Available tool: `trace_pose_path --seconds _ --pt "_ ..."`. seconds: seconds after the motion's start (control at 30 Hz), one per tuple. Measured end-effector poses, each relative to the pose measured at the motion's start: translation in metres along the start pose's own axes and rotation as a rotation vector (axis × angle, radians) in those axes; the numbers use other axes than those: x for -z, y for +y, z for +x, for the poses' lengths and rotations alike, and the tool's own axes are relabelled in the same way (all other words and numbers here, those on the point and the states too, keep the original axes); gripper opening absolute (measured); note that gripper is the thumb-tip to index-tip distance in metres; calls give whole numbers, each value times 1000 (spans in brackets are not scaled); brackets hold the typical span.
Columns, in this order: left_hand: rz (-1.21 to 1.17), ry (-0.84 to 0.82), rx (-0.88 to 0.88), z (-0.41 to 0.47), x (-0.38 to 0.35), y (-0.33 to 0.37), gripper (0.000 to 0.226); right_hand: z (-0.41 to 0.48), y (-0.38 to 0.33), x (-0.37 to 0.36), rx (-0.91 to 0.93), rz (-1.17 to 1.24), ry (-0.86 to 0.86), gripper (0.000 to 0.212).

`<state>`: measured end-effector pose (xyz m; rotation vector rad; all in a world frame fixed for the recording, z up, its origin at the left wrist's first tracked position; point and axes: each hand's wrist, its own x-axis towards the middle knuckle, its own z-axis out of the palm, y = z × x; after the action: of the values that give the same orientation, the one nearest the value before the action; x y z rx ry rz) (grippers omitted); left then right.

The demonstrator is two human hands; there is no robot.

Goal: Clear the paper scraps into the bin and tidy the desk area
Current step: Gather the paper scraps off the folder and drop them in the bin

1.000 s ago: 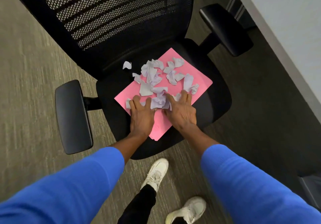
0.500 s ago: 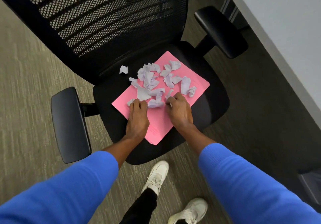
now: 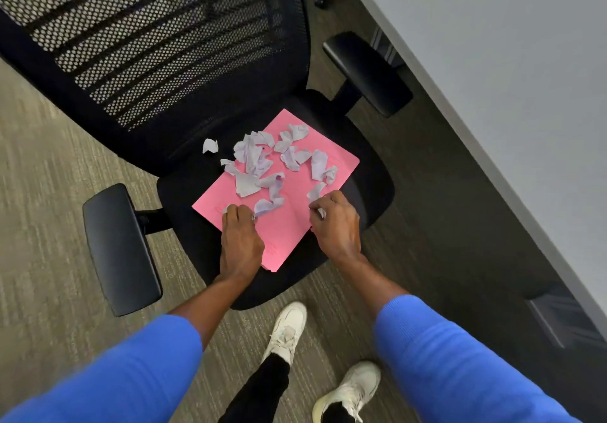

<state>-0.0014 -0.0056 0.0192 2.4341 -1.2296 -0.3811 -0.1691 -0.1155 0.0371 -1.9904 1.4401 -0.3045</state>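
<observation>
Several crumpled pale paper scraps point(image 3: 254, 160) lie on a pink folder point(image 3: 289, 229), which rests on the seat of a black office chair point(image 3: 372, 189). One lone scrap point(image 3: 210, 145) sits on the seat just off the folder's far left side. My left hand point(image 3: 241, 242) is curled at the folder's left near edge, with bits of scrap showing at its fingertips. At the folder's right edge my right hand point(image 3: 336, 222) is curled too, a small scrap pinched in its fingers. Whether either hand also grips the folder is hidden.
The chair's mesh back point(image 3: 147, 45) rises behind the seat, with armrests at left point(image 3: 120, 248) and right point(image 3: 368, 73). A grey desk point(image 3: 492, 61) runs along the right. A dark boxy object point(image 3: 558, 317) sits under its edge. My white shoes point(image 3: 287, 330) stand on the carpet.
My hands have moved apart from the middle of the folder toward its left and right edges, and their fingers have curled in. The scrap pile has shifted slightly.
</observation>
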Motion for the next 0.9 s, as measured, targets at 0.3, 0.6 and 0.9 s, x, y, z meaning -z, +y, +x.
trace_pose_path --seconds 0.3,0.6,0.9 --pt "-61 -68 -106 -65 -10 58 11 -100 47 31 -164 108 140 11" --pt "-111 -370 -388 -164 -65 145 17 -230 148 58 -492 109 215 16" --pt "-15 -697 -624 -270 -152 222 34 -340 258 83 -737 77 271 21"
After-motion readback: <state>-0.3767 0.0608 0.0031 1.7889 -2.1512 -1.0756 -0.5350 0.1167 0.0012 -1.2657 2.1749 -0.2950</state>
